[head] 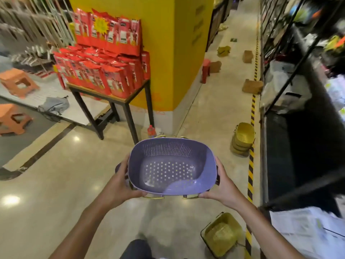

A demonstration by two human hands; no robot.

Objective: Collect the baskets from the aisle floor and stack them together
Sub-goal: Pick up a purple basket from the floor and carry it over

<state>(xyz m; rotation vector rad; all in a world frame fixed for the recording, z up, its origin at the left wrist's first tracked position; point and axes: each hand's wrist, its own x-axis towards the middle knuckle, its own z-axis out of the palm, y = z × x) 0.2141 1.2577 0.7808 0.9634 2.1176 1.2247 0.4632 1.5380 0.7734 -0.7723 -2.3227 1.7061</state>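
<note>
bare forearms [89, 219], dark trouser leg [136, 249]

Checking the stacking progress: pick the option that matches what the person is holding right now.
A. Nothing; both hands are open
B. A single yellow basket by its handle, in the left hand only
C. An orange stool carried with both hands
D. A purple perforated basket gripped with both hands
D: the purple basket is held at its sides by the left hand and the right hand, while yellow baskets remain on the floor.
</note>
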